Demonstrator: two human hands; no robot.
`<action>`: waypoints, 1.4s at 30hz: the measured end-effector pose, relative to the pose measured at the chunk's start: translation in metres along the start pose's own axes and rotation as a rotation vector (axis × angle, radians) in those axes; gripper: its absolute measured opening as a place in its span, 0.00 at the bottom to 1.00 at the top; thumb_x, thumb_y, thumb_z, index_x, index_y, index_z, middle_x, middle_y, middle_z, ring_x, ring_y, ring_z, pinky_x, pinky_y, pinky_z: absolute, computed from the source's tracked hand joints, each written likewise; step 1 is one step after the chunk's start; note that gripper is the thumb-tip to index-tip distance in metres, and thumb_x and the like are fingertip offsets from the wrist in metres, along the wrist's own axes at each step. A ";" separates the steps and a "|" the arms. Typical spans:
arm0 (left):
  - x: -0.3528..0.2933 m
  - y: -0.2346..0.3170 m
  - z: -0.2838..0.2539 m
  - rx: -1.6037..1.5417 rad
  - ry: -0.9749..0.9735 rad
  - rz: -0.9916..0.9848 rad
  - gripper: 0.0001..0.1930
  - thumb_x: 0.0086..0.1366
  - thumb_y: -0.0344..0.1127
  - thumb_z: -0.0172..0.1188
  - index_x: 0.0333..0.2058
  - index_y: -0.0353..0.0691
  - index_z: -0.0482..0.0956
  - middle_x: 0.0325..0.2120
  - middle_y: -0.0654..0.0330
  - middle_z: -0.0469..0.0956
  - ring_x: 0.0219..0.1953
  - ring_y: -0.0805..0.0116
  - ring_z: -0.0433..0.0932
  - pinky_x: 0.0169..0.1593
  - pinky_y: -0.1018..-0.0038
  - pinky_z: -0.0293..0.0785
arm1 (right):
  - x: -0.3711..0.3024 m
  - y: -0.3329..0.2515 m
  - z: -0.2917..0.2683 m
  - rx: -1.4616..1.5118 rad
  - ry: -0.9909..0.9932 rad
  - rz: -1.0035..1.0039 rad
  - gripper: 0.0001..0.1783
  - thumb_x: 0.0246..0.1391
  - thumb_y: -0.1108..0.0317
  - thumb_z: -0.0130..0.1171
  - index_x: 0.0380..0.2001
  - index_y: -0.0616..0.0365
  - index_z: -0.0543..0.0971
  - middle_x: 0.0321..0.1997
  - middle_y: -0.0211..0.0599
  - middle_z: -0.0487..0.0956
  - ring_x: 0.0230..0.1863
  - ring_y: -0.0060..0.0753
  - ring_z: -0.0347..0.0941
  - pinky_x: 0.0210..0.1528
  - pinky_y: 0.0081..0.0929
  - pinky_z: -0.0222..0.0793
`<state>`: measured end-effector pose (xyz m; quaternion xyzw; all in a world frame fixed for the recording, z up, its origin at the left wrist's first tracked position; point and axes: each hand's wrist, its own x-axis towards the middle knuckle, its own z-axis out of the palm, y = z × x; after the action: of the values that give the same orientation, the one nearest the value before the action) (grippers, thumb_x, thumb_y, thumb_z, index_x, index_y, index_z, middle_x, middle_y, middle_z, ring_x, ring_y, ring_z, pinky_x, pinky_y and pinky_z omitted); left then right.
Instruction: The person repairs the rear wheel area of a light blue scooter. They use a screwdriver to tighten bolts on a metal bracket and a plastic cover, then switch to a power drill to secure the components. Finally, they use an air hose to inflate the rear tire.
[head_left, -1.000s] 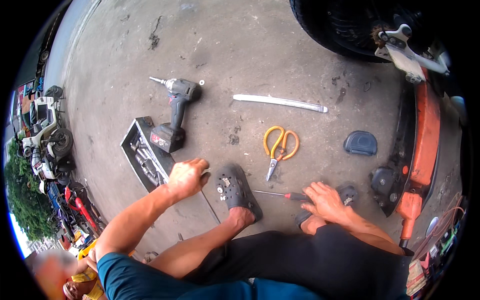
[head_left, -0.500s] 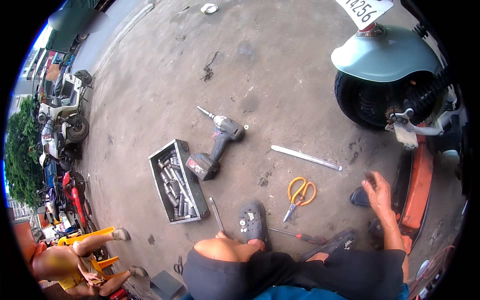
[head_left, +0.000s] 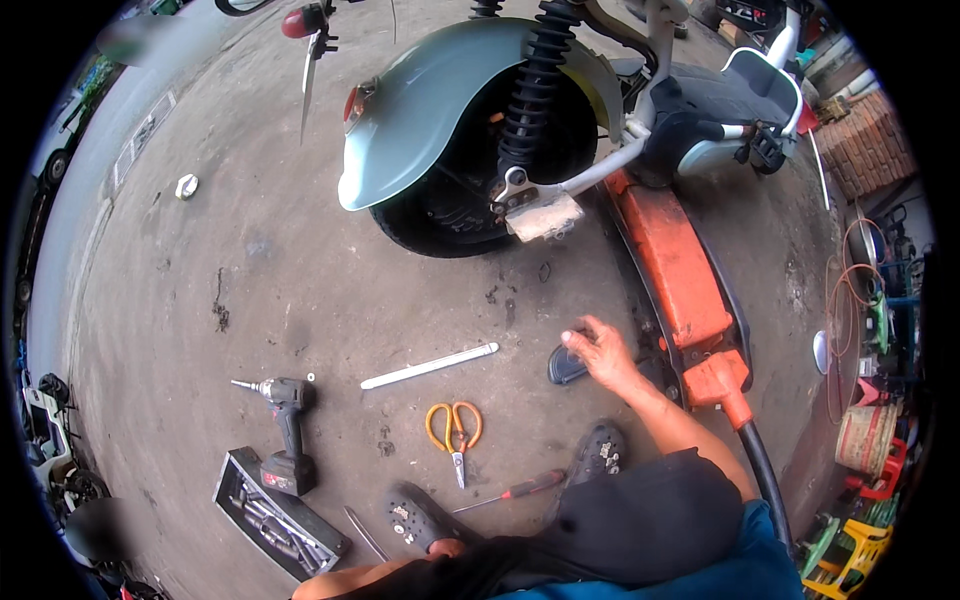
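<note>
My right hand (head_left: 603,355) hovers over the ground with thumb and fingers apart, holding nothing I can see. Beneath and beside it lies a dark rounded object (head_left: 566,366), partly covered by the hand. My left hand is out of sight; near my bent knee a thin metal bar (head_left: 364,532) shows, its lower end hidden. On the ground ahead lie a long flat silver bar (head_left: 430,366), scissors (head_left: 460,437) with orange handles, and a screwdriver (head_left: 532,485) with a red and black handle. A cordless impact wrench (head_left: 288,432) lies beside a metal tray (head_left: 228,500) of sockets.
A pale blue scooter (head_left: 420,110) with its rear wheel (head_left: 440,220) stands ahead. An orange floor jack (head_left: 672,270) reaches beneath it, its dark handle (head_left: 765,480) running toward me. Hoses, a spool (head_left: 866,440) and a yellow item (head_left: 860,555) sit at the right.
My view has swung right, bringing more of the scooter and jack into sight. My left hand, earlier at the thin metal bar beside my knee, has dropped out of view.
</note>
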<state>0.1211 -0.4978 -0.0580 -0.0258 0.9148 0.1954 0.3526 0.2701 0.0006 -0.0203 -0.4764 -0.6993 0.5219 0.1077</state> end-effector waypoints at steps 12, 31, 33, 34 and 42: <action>-0.045 0.424 -0.140 0.268 -0.071 1.144 0.10 0.70 0.34 0.53 0.41 0.32 0.76 0.18 0.55 0.73 0.21 0.67 0.74 0.27 0.71 0.69 | 0.032 -0.016 -0.054 0.969 0.197 0.181 0.23 0.63 0.48 0.54 0.43 0.59 0.75 0.33 0.34 0.78 0.31 0.26 0.76 0.31 0.24 0.72; -0.064 0.518 -0.029 -0.604 0.197 1.450 0.13 0.73 0.40 0.50 0.36 0.35 0.74 0.17 0.62 0.68 0.19 0.80 0.64 0.22 0.78 0.62 | 0.001 0.012 -0.052 1.007 0.259 0.322 0.19 0.63 0.52 0.54 0.41 0.60 0.75 0.30 0.33 0.78 0.28 0.25 0.75 0.28 0.24 0.72; -0.054 0.492 -0.020 -0.100 0.090 1.468 0.13 0.71 0.40 0.53 0.35 0.34 0.75 0.16 0.64 0.66 0.18 0.82 0.62 0.21 0.79 0.59 | -0.004 0.018 -0.046 1.009 0.246 0.334 0.19 0.63 0.52 0.54 0.41 0.59 0.75 0.30 0.33 0.78 0.27 0.25 0.75 0.27 0.24 0.72; -0.045 0.478 -0.017 0.153 0.015 1.441 0.13 0.71 0.40 0.55 0.34 0.34 0.76 0.15 0.66 0.66 0.18 0.82 0.61 0.21 0.80 0.57 | -0.011 0.023 -0.034 0.996 0.236 0.354 0.19 0.63 0.52 0.54 0.41 0.59 0.75 0.30 0.33 0.78 0.27 0.25 0.76 0.27 0.24 0.72; -0.048 0.502 -0.007 -0.287 0.043 1.278 0.15 0.71 0.41 0.53 0.34 0.33 0.75 0.18 0.60 0.72 0.21 0.76 0.66 0.27 0.76 0.66 | -0.013 0.019 -0.028 0.996 0.249 0.392 0.18 0.63 0.52 0.54 0.40 0.58 0.75 0.29 0.32 0.78 0.27 0.25 0.76 0.26 0.23 0.72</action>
<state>0.0598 -0.0423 0.1487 0.4723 0.7216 0.4859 0.1419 0.3050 0.0080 -0.0196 -0.5474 -0.2480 0.7396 0.3030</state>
